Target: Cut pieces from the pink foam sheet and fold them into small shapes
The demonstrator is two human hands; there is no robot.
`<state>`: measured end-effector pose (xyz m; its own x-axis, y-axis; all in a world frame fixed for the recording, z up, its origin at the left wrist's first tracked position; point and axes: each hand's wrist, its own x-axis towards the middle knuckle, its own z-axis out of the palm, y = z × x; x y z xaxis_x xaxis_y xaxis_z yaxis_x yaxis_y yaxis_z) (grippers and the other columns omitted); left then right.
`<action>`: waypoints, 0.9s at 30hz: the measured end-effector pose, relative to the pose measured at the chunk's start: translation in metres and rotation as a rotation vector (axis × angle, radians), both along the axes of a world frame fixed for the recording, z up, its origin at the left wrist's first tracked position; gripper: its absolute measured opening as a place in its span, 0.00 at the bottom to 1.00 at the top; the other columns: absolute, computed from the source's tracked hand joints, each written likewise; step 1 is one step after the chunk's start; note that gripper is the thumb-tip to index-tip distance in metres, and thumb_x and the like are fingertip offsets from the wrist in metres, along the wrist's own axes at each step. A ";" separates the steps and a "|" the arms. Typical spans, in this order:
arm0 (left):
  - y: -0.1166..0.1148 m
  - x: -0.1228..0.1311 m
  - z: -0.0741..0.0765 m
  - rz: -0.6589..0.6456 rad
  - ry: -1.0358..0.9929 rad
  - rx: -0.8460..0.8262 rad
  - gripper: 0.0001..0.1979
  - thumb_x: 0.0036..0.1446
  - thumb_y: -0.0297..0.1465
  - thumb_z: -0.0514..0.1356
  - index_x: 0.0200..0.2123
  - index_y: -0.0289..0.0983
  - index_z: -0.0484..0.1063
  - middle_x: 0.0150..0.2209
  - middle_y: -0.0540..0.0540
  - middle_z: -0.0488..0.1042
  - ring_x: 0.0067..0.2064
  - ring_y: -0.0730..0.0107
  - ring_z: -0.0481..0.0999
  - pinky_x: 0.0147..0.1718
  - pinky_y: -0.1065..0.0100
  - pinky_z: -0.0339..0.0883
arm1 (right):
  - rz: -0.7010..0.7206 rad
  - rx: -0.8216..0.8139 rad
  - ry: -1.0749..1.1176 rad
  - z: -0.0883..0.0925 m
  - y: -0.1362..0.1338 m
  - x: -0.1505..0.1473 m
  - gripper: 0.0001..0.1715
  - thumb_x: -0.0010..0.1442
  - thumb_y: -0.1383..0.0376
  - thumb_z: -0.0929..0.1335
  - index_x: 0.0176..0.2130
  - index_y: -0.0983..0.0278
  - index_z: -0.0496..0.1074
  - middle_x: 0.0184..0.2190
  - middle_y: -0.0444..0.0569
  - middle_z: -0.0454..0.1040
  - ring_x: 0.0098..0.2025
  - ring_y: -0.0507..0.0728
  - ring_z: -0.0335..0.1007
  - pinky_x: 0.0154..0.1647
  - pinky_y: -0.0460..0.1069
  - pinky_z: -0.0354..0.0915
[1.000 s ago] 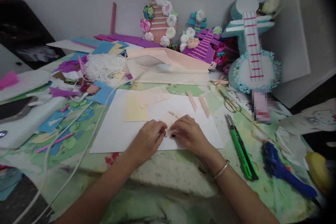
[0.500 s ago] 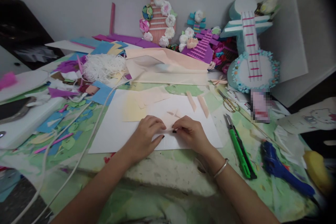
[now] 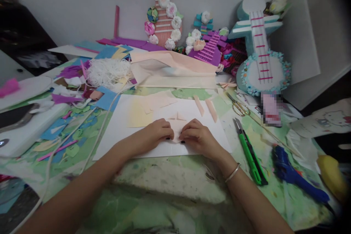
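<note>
A small pale peach paper piece (image 3: pixel 177 127) with a slit, flap-like star shape on its upper part lies between my hands. My left hand (image 3: pixel 159 133) closes its fingers on the paper's left edge, and my right hand (image 3: pixel 199 137) pinches the right edge. Both hands rest over a white sheet (image 3: pixel 115 142). On that sheet also lie a yellow paper piece (image 3: pixel 135 117), thin peach paper (image 3: pixel 159 102) and two folded peach strips (image 3: pixel 211 109).
At right are a green utility knife (image 3: pixel 251 157) with its blade out, scissors (image 3: pixel 240 108) and a blue glue gun (image 3: pixel 296 175). A white cable (image 3: pixel 102 128) and paper scraps (image 3: pixel 63 124) lie left. Decorated paper instruments (image 3: pixel 263 65) stand behind.
My left hand has curled its fingers in and gripped the paper's left side. The paper has turned, so its star-shaped flaps now sit upright and centred between my hands.
</note>
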<state>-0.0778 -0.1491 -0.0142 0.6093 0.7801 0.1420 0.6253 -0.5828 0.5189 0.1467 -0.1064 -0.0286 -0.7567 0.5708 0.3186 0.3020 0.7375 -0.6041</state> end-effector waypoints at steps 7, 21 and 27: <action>0.017 0.013 0.009 0.000 0.033 -0.098 0.09 0.59 0.24 0.52 0.36 0.38 0.72 0.34 0.48 0.75 0.37 0.69 0.72 0.37 0.69 0.62 | 0.023 -0.045 -0.068 0.008 -0.001 0.000 0.13 0.57 0.77 0.66 0.34 0.61 0.76 0.34 0.47 0.74 0.40 0.56 0.65 0.43 0.52 0.63; 0.028 0.018 0.005 0.062 -0.038 -0.228 0.11 0.51 0.20 0.57 0.38 0.37 0.69 0.32 0.51 0.76 0.36 0.70 0.74 0.34 0.71 0.61 | -0.166 -0.197 -0.032 -0.003 -0.003 -0.005 0.08 0.54 0.74 0.69 0.32 0.63 0.67 0.30 0.43 0.72 0.33 0.52 0.66 0.35 0.47 0.60; 0.029 0.018 0.004 0.066 -0.032 -0.250 0.11 0.52 0.22 0.57 0.40 0.37 0.68 0.32 0.51 0.75 0.36 0.69 0.73 0.33 0.71 0.60 | -0.180 -0.258 -0.021 -0.003 -0.002 -0.008 0.08 0.53 0.74 0.69 0.30 0.63 0.66 0.27 0.40 0.71 0.29 0.49 0.65 0.31 0.44 0.58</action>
<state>-0.0594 -0.1197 -0.0105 0.5538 0.8316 -0.0417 0.6390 -0.3924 0.6616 0.1387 -0.1088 -0.0319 -0.6414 0.7558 0.1314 0.4281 0.4948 -0.7562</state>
